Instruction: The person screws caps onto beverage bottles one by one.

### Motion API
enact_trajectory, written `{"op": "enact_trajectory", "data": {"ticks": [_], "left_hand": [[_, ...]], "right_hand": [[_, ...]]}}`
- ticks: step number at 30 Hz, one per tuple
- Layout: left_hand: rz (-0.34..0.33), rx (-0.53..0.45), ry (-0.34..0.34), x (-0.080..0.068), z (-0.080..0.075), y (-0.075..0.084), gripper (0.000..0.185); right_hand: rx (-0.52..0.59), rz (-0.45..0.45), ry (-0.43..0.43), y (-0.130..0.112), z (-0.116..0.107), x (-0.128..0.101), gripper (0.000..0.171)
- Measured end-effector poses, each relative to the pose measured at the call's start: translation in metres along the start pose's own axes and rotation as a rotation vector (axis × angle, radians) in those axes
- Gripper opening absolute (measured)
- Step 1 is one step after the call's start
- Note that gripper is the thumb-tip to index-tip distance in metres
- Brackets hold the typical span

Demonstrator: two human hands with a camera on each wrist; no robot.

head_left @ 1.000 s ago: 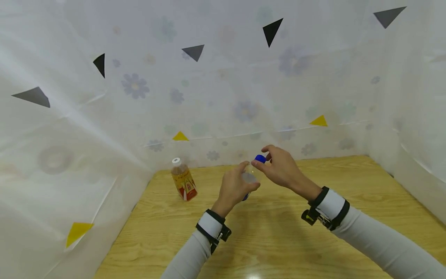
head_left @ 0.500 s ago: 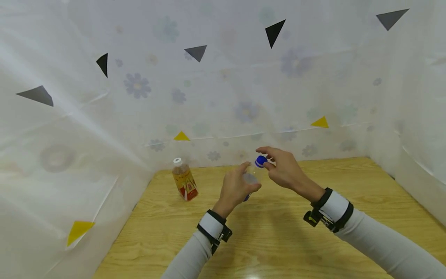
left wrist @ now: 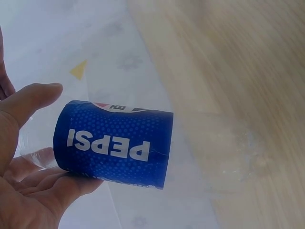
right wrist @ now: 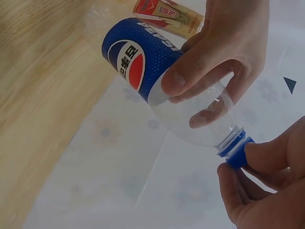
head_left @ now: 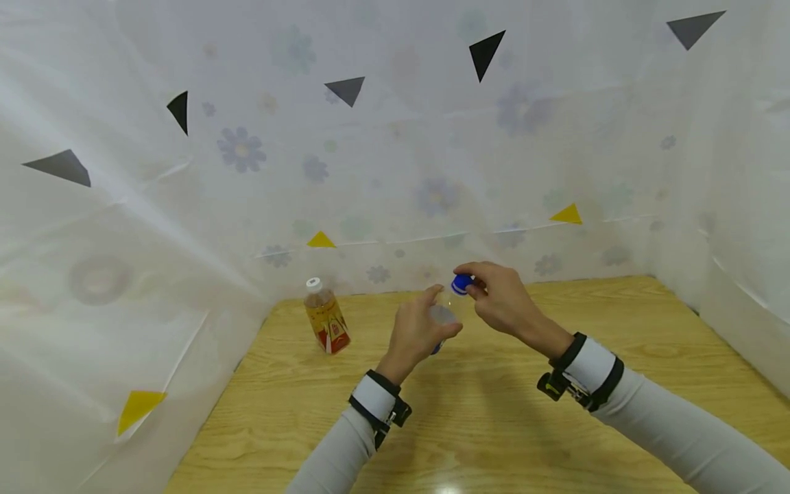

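Cap twist on empty Pepsi bottle (head_left: 441, 317), held above the bench (head_left: 494, 412).
Head: left hand (head_left: 420, 333) wraps bottle. Left wrist: fingers (left wrist: 33, 102) curl round the label; keep firm. Right wrist: right hand (right wrist: 267, 186) pinches blue cap (right wrist: 237, 151); turn square to neck.

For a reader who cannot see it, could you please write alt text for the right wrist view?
A left hand grips a clear, empty Pepsi bottle with a blue label, while the fingers of a right hand pinch its blue cap. Behind are a wooden table, a white flowered sheet and part of a second, red-and-yellow bottle.
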State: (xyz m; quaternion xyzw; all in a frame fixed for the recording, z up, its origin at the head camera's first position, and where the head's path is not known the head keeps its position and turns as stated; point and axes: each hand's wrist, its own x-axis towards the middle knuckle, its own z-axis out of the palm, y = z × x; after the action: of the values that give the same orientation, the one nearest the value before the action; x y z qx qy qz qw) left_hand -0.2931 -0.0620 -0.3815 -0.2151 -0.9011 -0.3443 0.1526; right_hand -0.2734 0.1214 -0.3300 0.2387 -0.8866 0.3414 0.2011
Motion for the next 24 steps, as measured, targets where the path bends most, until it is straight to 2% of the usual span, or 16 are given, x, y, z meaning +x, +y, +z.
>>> {"op": "enact_trajectory", "data": {"ticks": [12, 24], "left_hand": [[-0.016, 0.003, 0.001, -0.0012, 0.0003, 0.0018, 0.072], [-0.017, -0.005, -0.006, -0.0018, 0.0023, 0.0019, 0.070]], "right_hand": [[-0.046, 0.039, 0.057, 0.0004, 0.0042, -0.0001, 0.021], [-0.077, 0.052, 0.065, 0.0011, 0.0028, -0.0033, 0.022]]}}
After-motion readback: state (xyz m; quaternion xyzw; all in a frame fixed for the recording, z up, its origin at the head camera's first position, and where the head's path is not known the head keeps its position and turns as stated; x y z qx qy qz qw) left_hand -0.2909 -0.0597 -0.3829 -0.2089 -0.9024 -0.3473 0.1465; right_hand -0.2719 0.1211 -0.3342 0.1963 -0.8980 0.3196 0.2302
